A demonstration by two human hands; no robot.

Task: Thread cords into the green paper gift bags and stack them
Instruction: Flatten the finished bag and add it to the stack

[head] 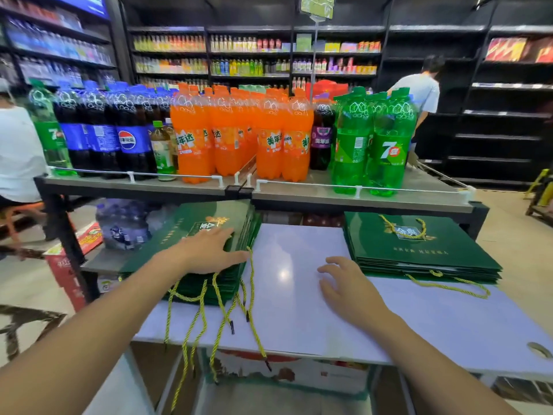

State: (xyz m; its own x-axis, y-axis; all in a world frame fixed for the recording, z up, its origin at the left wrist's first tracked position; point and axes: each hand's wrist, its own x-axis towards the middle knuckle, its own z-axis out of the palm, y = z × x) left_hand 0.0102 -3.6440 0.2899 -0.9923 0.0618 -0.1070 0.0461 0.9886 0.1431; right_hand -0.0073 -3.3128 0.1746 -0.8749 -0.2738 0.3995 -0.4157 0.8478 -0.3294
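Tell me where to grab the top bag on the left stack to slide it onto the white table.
Pinch the top bag at its right edge near the front corner, coming from the right with the right hand, which is free over the white table. The bag lies flat under the left hand, so only edges offer grip, and cords crowd the near edge.

Bag stacks [191, 235] left, right (bottles [227, 136] behind)

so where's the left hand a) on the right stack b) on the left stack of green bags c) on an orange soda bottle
b: the left hand lies with fingers spread on top of the left stack of green gift bags.
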